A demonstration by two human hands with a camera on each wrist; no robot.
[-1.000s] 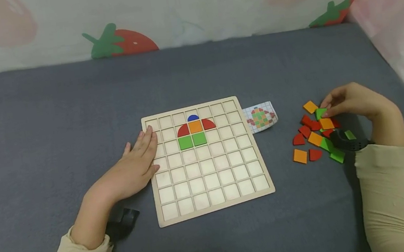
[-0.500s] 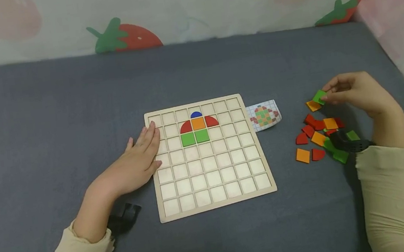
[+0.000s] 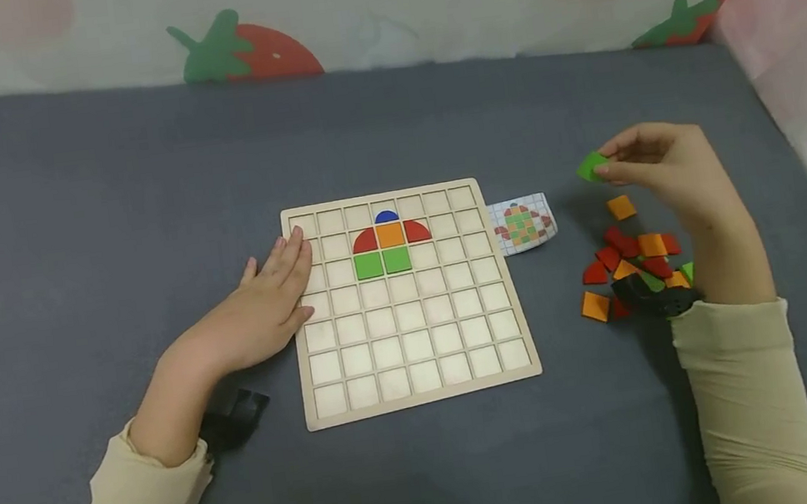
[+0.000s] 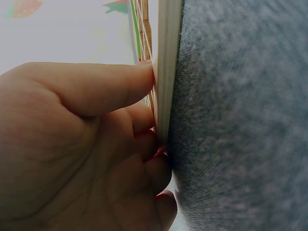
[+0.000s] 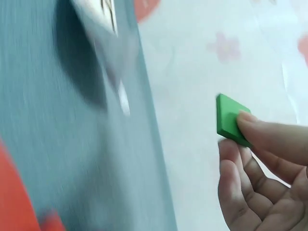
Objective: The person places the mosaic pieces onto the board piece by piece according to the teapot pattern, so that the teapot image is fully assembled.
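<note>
My right hand [image 3: 653,162] pinches a green square tile [image 5: 231,118] between thumb and fingertips, raised over the cloth beyond the loose pieces. At the board's left edge my left hand [image 3: 253,321] rests with straight fingers, thumb and fingertips touching the rim; the left wrist view shows the thumb [image 4: 110,86] against the wooden edge [image 4: 168,72]. The gridded wooden board [image 3: 426,405] bears a blue half-round piece [image 3: 386,216], an orange square [image 3: 390,235], red quarter-rounds [image 3: 417,231] on both sides of it and two green squares [image 3: 368,265] below.
A printed pattern card [image 3: 523,223] sticks out from the board's right side. Loose red, orange and green pieces lie to the right, among them an orange square [image 3: 595,307], partly hidden by the black wrist mount [image 3: 654,297]. A strawberry-print curtain [image 3: 463,1] hangs behind the table.
My right hand has lifted the green tile from the loose pieces and carried it up and left. The left hand stays at the board's edge. The head view has shifted slightly.
</note>
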